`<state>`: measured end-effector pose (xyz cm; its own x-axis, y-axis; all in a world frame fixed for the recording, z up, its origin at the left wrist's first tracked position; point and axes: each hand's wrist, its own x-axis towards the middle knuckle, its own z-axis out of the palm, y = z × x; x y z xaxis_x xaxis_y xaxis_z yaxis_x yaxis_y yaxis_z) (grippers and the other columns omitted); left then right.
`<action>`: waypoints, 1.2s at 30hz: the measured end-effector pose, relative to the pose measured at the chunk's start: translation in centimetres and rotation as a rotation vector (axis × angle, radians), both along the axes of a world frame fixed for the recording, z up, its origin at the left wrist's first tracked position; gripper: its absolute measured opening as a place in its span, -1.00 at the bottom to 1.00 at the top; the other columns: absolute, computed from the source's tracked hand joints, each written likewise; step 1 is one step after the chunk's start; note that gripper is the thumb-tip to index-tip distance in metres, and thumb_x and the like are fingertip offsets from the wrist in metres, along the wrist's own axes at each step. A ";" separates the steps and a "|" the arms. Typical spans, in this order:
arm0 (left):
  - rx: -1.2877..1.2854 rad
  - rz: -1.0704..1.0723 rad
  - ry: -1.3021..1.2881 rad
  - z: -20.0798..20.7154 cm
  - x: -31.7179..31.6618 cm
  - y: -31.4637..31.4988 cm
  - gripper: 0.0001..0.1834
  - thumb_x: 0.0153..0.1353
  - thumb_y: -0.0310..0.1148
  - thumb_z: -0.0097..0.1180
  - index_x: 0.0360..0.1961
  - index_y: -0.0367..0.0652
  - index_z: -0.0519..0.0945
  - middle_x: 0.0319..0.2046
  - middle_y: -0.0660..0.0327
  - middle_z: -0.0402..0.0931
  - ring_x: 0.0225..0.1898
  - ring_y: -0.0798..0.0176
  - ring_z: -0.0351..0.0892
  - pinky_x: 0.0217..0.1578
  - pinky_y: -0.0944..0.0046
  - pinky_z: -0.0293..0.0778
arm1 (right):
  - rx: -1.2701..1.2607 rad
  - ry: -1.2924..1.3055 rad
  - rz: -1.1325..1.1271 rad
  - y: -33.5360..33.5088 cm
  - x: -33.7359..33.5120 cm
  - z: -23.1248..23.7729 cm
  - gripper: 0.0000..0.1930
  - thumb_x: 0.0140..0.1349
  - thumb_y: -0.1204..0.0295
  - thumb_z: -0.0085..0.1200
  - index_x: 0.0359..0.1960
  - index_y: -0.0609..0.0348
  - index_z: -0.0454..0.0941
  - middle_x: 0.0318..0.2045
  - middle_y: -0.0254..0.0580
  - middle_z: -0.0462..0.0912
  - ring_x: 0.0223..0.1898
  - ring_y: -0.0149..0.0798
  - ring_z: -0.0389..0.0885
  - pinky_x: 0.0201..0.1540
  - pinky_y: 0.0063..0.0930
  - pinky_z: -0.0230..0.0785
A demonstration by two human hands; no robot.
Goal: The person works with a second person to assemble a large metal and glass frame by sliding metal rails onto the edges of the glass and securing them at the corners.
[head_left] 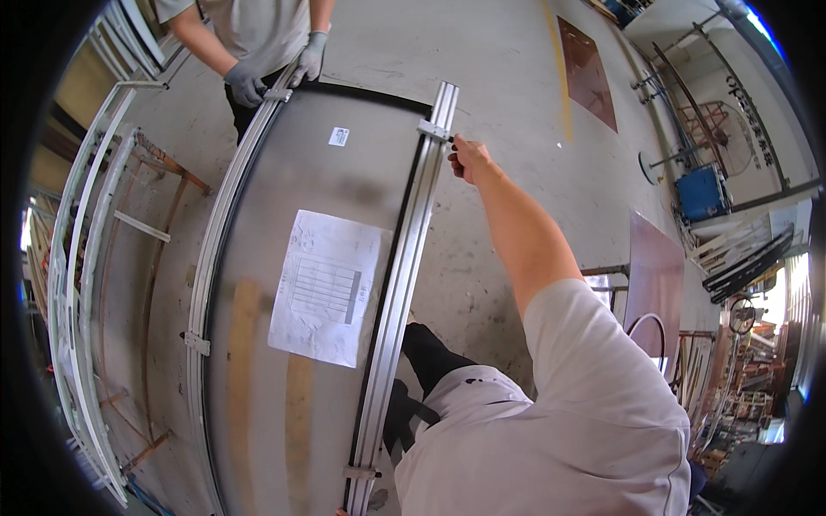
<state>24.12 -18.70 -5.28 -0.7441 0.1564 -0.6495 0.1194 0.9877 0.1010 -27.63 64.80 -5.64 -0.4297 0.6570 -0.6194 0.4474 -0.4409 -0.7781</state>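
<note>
A long, grey, see-through panel [335, 185] lies between two silver metal rails, with dark edging along it. Small metal clamps sit on the rails. My right hand [469, 160] is closed at the end of the clamp [434, 131] near the top of the right rail [404, 258], its fingers pinching the clamp's dark screw end. Of my left hand [342, 512] only a sliver shows at the lower edge, below another clamp [361, 473]; its fingers are hidden. A printed paper sheet [323, 288] and a small white label [339, 137] lie on the panel.
Across the panel, a co-worker's grey-gloved hands [247, 82] are at a clamp [277, 95] on the left rail [202, 292]. White frames [73, 258] stand at the left. Reddish-brown sheets [588, 73] lie on the floor at right, near a blue box [701, 193].
</note>
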 end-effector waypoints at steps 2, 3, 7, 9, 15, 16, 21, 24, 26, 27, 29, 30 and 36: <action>-0.139 0.200 -0.047 4.1 -5.5 7.2 -0.34 -0.01 -0.09 0.16 0.11 -0.23 0.42 0.02 -0.29 0.38 -0.01 -0.26 0.43 -0.04 -0.10 0.38 | -0.055 0.043 0.012 1.2 -1.0 -0.3 -0.83 0.29 0.30 -0.01 -0.24 0.12 0.47 -0.60 -0.25 0.44 -0.69 -0.39 0.29 -0.65 -0.46 0.22; -0.143 0.198 -0.011 4.0 -5.1 7.0 -0.39 -0.02 -0.12 0.17 0.04 -0.26 0.46 -0.05 -0.27 0.42 -0.09 -0.27 0.45 -0.11 -0.11 0.41 | -0.063 0.079 0.006 1.3 -1.2 -0.3 -0.86 0.29 0.33 0.00 -0.24 0.11 0.47 -0.59 -0.27 0.42 -0.68 -0.39 0.28 -0.64 -0.47 0.21; -0.079 0.099 0.243 3.8 -4.7 7.1 -0.49 -0.04 -0.20 0.16 -0.09 -0.34 0.52 -0.21 -0.24 0.50 -0.30 -0.26 0.51 -0.28 -0.12 0.46 | -0.092 0.172 0.081 2.4 -1.3 -0.3 -0.91 0.25 0.52 -0.02 -0.22 0.13 0.47 -0.52 -0.24 0.48 -0.61 -0.37 0.38 -0.59 -0.46 0.26; -0.046 0.064 0.308 3.9 -5.1 7.6 -0.47 -0.04 -0.20 0.17 -0.08 -0.35 0.51 -0.22 -0.24 0.51 -0.32 -0.27 0.51 -0.28 -0.12 0.46 | -0.094 0.247 0.084 3.1 -1.5 -0.7 -0.89 0.24 0.55 -0.03 -0.21 0.15 0.48 -0.50 -0.21 0.50 -0.58 -0.33 0.42 -0.58 -0.45 0.28; -0.060 0.198 0.154 3.9 -5.6 7.7 -0.45 0.08 -0.17 0.09 0.03 -0.35 0.45 -0.20 -0.25 0.51 -0.23 -0.33 0.47 -0.18 -0.11 0.44 | -0.045 0.391 -0.193 2.1 -3.0 -1.0 -0.85 0.14 0.61 0.01 -0.24 0.30 0.51 -0.47 -0.13 0.54 -0.62 -0.29 0.44 -0.63 -0.45 0.29; -0.058 0.205 0.147 4.0 -5.7 7.9 -0.45 0.08 -0.17 0.08 0.03 -0.35 0.45 -0.20 -0.25 0.51 -0.23 -0.33 0.47 -0.18 -0.11 0.44 | -0.059 0.377 -0.168 2.2 -3.0 -1.3 -0.86 0.14 0.60 0.02 -0.25 0.31 0.51 -0.48 -0.13 0.54 -0.63 -0.30 0.44 -0.64 -0.46 0.28; -0.056 0.232 0.133 3.7 -6.7 9.0 -0.46 0.10 -0.18 0.06 0.04 -0.35 0.44 -0.18 -0.25 0.50 -0.21 -0.33 0.47 -0.16 -0.10 0.43 | -0.089 0.385 -0.099 2.7 -2.7 -1.2 -0.91 0.20 0.55 0.04 -0.28 0.28 0.49 -0.51 -0.18 0.51 -0.58 -0.31 0.43 -0.60 -0.43 0.29; -0.048 0.229 0.138 3.6 -7.4 9.3 -0.46 0.12 -0.18 0.04 0.05 -0.35 0.43 -0.17 -0.25 0.50 -0.19 -0.33 0.46 -0.15 -0.10 0.43 | -0.019 0.325 -0.179 3.8 -2.6 -1.7 -0.94 0.18 0.58 0.03 -0.32 0.27 0.49 -0.53 -0.20 0.50 -0.58 -0.32 0.42 -0.60 -0.43 0.27; -0.049 0.249 0.141 3.5 -7.3 9.6 -0.46 0.12 -0.18 0.03 0.05 -0.35 0.43 -0.17 -0.25 0.50 -0.18 -0.33 0.46 -0.14 -0.10 0.42 | -0.019 0.257 -0.198 2.4 -2.8 -0.5 -0.95 0.17 0.58 0.02 -0.33 0.27 0.50 -0.55 -0.20 0.49 -0.58 -0.31 0.42 -0.60 -0.43 0.27; -0.051 0.256 0.143 3.4 -7.3 9.7 -0.46 0.13 -0.18 0.03 0.05 -0.35 0.43 -0.16 -0.25 0.49 -0.18 -0.33 0.46 -0.13 -0.10 0.42 | -0.019 0.223 -0.205 1.7 -3.1 0.0 -0.95 0.16 0.58 0.02 -0.34 0.26 0.50 -0.56 -0.20 0.48 -0.58 -0.31 0.43 -0.59 -0.43 0.27; -0.047 0.248 0.142 3.5 -7.6 9.6 -0.47 0.14 -0.18 0.02 0.06 -0.35 0.42 -0.16 -0.25 0.49 -0.17 -0.33 0.46 -0.13 -0.09 0.42 | -0.030 0.257 -0.119 2.8 -2.4 -0.4 -0.95 0.16 0.56 0.03 -0.34 0.25 0.50 -0.56 -0.22 0.48 -0.58 -0.31 0.43 -0.58 -0.43 0.29; -0.043 0.250 0.145 3.5 -7.7 9.6 -0.47 0.14 -0.18 0.01 0.06 -0.35 0.42 -0.15 -0.25 0.49 -0.17 -0.33 0.46 -0.12 -0.09 0.42 | -0.035 0.275 -0.074 3.5 -2.0 -0.7 -0.94 0.16 0.55 0.04 -0.34 0.25 0.50 -0.56 -0.23 0.48 -0.57 -0.30 0.43 -0.58 -0.43 0.30; -0.041 0.267 0.151 3.8 -7.6 9.5 -0.47 0.17 -0.19 -0.02 0.07 -0.35 0.41 -0.14 -0.25 0.48 -0.14 -0.32 0.45 -0.10 -0.09 0.41 | -0.096 0.285 -0.149 2.8 -2.2 -1.1 -0.93 0.13 0.56 0.03 -0.35 0.26 0.51 -0.51 -0.17 0.52 -0.56 -0.28 0.45 -0.53 -0.41 0.35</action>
